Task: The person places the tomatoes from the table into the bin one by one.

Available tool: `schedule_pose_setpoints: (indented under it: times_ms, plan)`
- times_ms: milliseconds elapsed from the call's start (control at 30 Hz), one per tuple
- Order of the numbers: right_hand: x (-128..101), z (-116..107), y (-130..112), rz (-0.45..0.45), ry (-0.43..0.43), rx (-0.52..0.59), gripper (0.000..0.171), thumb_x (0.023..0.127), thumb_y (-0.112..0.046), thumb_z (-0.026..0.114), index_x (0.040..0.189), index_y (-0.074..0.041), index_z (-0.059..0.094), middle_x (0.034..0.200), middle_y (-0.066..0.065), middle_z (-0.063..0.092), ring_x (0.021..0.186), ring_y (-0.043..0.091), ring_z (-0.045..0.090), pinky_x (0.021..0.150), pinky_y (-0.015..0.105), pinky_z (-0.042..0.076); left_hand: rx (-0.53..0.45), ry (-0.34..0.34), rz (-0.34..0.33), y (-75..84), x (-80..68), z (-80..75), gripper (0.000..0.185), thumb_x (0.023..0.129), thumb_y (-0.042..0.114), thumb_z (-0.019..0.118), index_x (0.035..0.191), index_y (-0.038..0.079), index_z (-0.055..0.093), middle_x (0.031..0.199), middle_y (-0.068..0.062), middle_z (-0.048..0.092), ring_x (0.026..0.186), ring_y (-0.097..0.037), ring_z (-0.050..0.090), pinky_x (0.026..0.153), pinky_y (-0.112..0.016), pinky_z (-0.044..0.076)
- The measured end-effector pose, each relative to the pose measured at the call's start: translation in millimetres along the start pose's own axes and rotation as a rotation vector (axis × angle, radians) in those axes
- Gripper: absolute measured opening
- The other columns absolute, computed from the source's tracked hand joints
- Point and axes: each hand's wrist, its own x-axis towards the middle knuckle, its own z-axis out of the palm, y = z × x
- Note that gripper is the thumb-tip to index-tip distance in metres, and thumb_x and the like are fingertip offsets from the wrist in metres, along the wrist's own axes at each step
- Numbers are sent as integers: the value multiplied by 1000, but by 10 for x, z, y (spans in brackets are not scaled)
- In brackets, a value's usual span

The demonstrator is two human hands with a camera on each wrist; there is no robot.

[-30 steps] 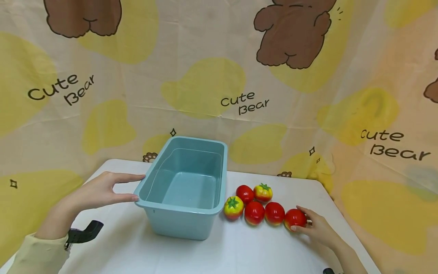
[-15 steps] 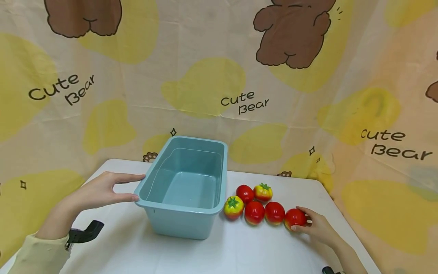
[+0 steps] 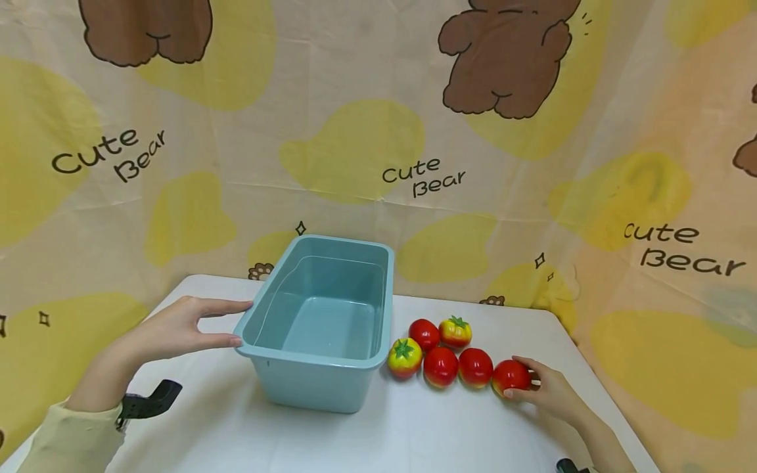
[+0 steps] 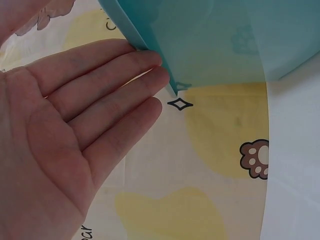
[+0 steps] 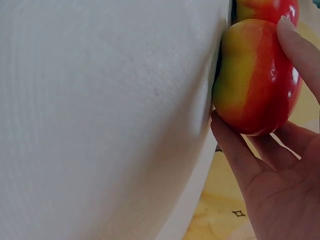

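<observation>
White table (image 3: 449,427), rounded far corners, smooth top. Blue bin (image 3: 307,387) stands upright on it, left of centre, long side running front to back, far end near the table's rear edge. Six toy tomatoes sit directly on the top, right of the bin. Front row: three red tomatoes (image 3: 440,367), side by side, spreading toward the right edge. Behind them: another red tomato (image 3: 424,335) and a yellow-red tomato (image 3: 455,332), leaf up. Yellow-green tomato (image 3: 405,358), also leaf up, is just beside the bin; contact unclear.
</observation>
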Motion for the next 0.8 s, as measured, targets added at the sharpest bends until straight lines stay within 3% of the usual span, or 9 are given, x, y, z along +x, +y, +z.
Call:
schedule_pose_setpoints:
  times_ms: [333, 800]
  plan:
    - [-3, -6, 9, 24, 6, 0, 75, 74, -39, 79, 134, -4, 50, 124, 19, 59, 104, 30, 59, 80, 38, 56, -2, 0, -1, -12, 1, 7, 60, 79, 51, 71, 128, 19, 61, 124, 5, 64, 115, -9, 58, 85, -30, 53]
    - [34, -167, -113, -35, 58, -24, 75, 76, -39, 78, 135, -3, 49, 125, 21, 59, 106, 35, 59, 79, 37, 57, -10, -5, -7, -18, 6, 7, 60, 79, 50, 71, 129, 18, 61, 125, 5, 64, 115, -10, 58, 84, -28, 52]
